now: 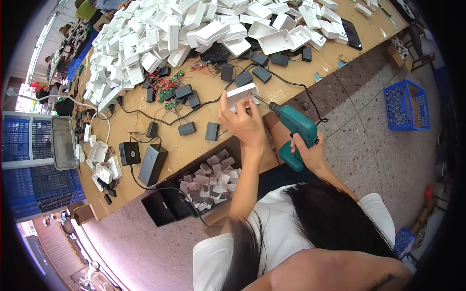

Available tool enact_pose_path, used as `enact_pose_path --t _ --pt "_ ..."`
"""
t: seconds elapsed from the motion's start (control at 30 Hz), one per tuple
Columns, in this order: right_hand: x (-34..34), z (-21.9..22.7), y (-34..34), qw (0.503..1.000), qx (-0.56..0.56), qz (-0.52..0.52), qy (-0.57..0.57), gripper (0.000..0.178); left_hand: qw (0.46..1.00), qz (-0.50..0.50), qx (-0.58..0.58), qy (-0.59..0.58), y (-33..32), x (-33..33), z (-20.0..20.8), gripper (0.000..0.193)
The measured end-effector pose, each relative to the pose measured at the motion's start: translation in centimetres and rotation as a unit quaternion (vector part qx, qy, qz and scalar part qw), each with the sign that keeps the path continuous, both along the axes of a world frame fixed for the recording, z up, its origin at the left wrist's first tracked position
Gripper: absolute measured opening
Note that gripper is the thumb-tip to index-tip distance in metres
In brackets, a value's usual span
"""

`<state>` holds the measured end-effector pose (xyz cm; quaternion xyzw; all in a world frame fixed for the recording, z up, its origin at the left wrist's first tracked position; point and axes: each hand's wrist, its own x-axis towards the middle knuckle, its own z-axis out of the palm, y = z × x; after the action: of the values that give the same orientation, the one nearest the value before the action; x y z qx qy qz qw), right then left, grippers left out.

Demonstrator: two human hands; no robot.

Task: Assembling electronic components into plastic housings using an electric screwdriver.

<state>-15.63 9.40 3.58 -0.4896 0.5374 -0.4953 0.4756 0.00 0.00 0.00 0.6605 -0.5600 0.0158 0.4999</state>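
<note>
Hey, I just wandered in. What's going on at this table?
One person is working with both hands. The left hand holds a white plastic casing; the right hand grips a green power tool, its tip right by the casing. Across the table lie a heap of white casings, some dark blocks and wired circuit boards.

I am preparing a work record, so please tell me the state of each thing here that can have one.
White casing: raised, gripped by left hand
Green drill: gripped by right hand, bit toward casing; spinning or not, unclear
White casings: heaped loosely
Blue crate: upright, open-topped
Black cable: uncoiled, loosely curved
</note>
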Motion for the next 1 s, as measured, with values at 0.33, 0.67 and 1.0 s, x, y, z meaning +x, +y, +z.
enact_pose_path --t 0.33,0.67,1.0 --pt "0.4 -1.4 -1.4 1.000 -0.015 -0.016 -0.021 0.019 0.997 0.062 0.006 -0.038 -1.6 -0.2 0.2 0.013" --pt "0.3 -1.2 -1.5 1.000 -0.012 -0.018 -0.014 0.022 0.998 0.055 -0.003 -0.021 -1.0 -0.1 -0.2 0.011" --pt "0.5 -1.1 -1.9 1.000 -0.013 -0.011 -0.001 0.020 0.996 0.077 0.006 -0.039 -1.2 -0.4 -0.4 0.012"
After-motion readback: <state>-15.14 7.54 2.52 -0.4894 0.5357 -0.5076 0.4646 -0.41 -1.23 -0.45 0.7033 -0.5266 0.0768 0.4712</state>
